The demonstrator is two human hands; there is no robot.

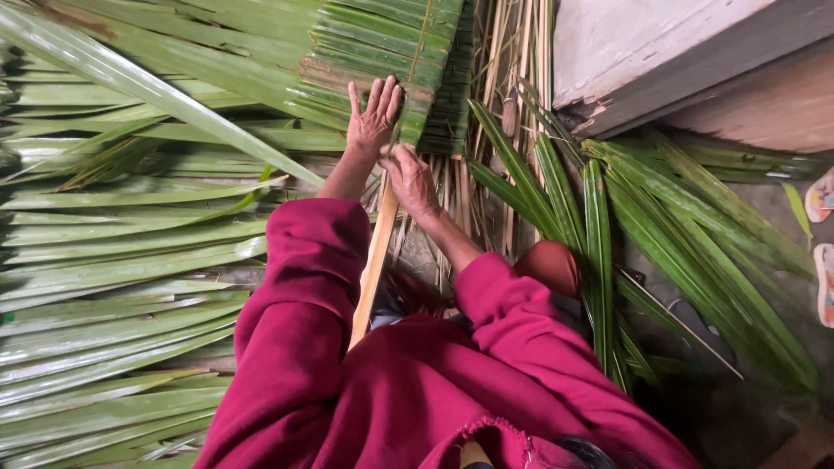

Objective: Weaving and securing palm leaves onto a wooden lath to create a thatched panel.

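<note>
My left hand (373,117) lies flat, fingers spread, on a panel of folded green palm leaves (382,43) lined up in a row. My right hand (411,181) sits just below it, fingers curled around the top of a long pale wooden stick (372,265) that runs down toward my lap. Both arms wear dark red sleeves (304,287). The stick's upper end goes under the leaf panel where the hands meet.
Long loose palm leaves (122,260) cover the ground at left. More green leaves (686,226) fan out at right. Dry pale leaf ribs (512,69) lie ahead. A grey wooden plank (660,52) stands at top right. Sandals (821,234) lie at the right edge.
</note>
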